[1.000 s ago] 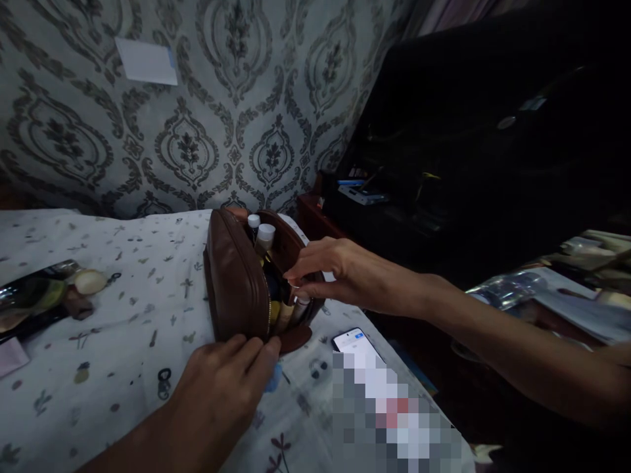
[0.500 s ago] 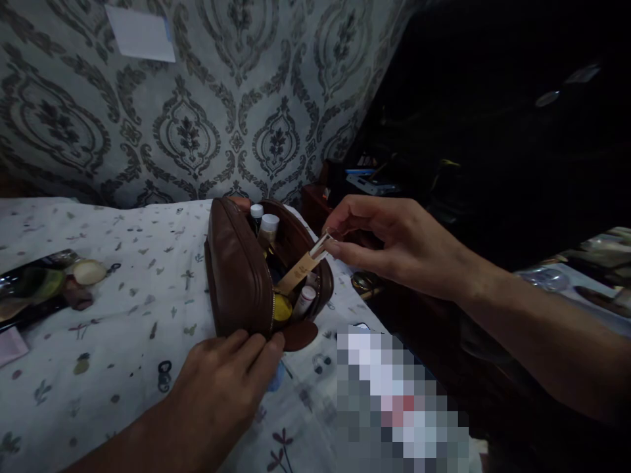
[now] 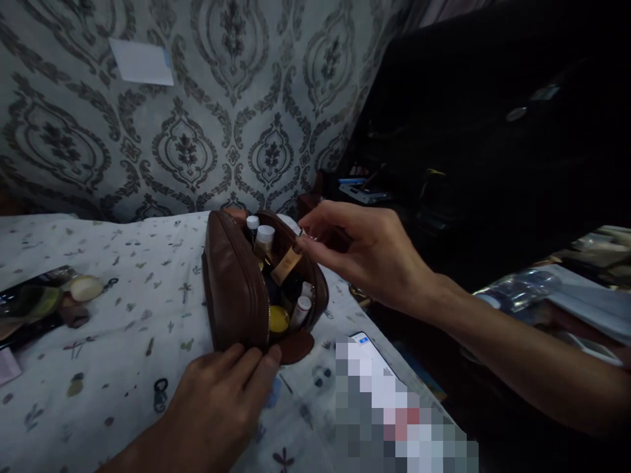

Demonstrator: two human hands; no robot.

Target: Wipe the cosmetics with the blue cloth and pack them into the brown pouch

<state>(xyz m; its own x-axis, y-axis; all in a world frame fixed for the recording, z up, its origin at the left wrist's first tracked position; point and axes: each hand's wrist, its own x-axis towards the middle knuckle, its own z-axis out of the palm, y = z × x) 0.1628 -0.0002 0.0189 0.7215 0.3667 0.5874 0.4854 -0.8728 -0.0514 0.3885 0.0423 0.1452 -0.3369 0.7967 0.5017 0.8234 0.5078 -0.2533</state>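
Observation:
An unzipped brown bag [image 3: 234, 289] stands on the patterned white cloth. In it are two white-capped bottles [image 3: 265, 238], a yellow round item [image 3: 279, 320] and a small white tube [image 3: 300, 311]. My right hand [image 3: 359, 246] pinches the clear end of a slim tan-labelled tube [image 3: 286, 265], whose lower part is inside the bag opening. My left hand [image 3: 221, 387] has its fingers bent together at the bag's near bottom edge, beside a brown leather flap [image 3: 296, 348]; the fingertips are partly hidden.
Dark packaged items [image 3: 39, 299] lie on the cloth [image 3: 123, 276] at the left. A phone [image 3: 367, 348], partly pixelated, lies near the right edge. A clear plastic bottle [image 3: 522, 289] is at the far right, below a large black surface.
My right hand has moved left with the tan-labelled tube, which now sits farther back in the bag opening. My left hand remains at the bag's near edge. The view has shifted slightly.

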